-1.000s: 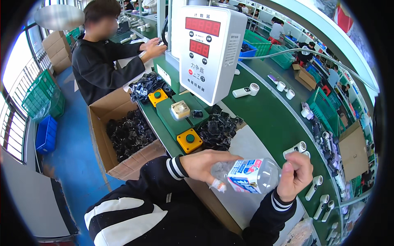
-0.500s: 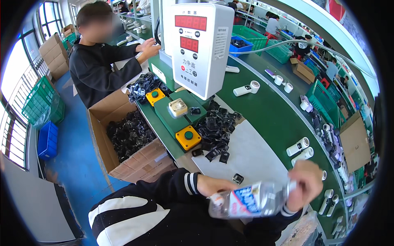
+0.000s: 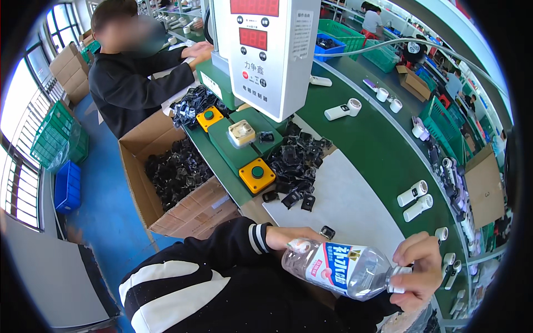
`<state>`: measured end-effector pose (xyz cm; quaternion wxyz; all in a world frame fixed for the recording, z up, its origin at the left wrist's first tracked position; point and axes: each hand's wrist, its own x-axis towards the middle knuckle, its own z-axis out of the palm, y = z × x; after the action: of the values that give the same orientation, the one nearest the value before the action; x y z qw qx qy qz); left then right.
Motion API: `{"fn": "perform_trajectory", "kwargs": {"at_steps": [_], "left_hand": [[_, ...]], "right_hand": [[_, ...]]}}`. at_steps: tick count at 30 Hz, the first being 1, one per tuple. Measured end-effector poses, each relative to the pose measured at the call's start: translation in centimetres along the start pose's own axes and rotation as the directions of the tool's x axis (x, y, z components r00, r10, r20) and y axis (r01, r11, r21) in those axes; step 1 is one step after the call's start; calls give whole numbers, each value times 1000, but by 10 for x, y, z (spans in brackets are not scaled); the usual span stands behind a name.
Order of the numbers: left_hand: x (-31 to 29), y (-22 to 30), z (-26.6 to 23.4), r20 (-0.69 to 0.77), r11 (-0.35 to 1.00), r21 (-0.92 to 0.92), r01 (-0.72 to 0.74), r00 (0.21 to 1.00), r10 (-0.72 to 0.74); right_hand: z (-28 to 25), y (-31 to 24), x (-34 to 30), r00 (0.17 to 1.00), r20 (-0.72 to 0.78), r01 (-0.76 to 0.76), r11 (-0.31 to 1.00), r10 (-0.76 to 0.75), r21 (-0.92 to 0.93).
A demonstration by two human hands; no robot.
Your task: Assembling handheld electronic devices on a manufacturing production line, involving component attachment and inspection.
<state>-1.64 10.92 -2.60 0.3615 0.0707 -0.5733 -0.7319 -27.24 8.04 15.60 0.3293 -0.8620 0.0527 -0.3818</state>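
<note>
A clear plastic bottle (image 3: 369, 275) with a blue, white and pink label lies tilted sideways in front of my chest. My left hand (image 3: 295, 235) holds it near its base, the fingers partly hidden behind the bottle. At the other end, my right hand (image 3: 420, 271) pinches the white cap (image 3: 398, 279) between thumb and fingers. The cap sits on the bottle's neck. Just beyond the left hand, a small black plastic part (image 3: 328, 232) rests on the pale worktop (image 3: 355, 205).
A white control box (image 3: 272, 61) hangs above a green press with yellow button boxes (image 3: 257, 175). Black parts are heaped beside it (image 3: 294, 158) and in a cardboard box (image 3: 219, 202). White handheld devices (image 3: 412, 193) lie on the green conveyor (image 3: 369, 158). A co-worker (image 3: 125, 89) stands far left.
My right hand has moved down a little, its fingers now plainly on the cap. The bottle has tilted, its cap end lower. The whole view has shifted slightly.
</note>
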Motion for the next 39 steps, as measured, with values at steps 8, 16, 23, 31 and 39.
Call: {"fn": "perform_trajectory", "kwargs": {"at_steps": [8, 16, 23, 31, 39], "left_hand": [[8, -7, -6, -48, 999, 20, 25, 999, -24], [8, -2, 6, -24, 1000, -9, -15, 1000, 15], [2, -16, 1, 16, 987, -158, 21, 1000, -18], [2, -24, 10, -42, 988, -146, 43, 998, -50], [5, -42, 23, -304, 871, -489, -49, 945, -117]], "right_hand": [[-11, 6, -5, 999, -37, 18, 944, -32, -328], [-5, 6, 10, 995, -18, -102, 959, 101, -265], [-12, -1, 0, 990, -49, -140, 932, 132, -335], [-9, -8, -9, 981, -53, -192, 916, 186, -352], [-31, 63, 10, 929, -71, -370, 921, 364, -124]]}}
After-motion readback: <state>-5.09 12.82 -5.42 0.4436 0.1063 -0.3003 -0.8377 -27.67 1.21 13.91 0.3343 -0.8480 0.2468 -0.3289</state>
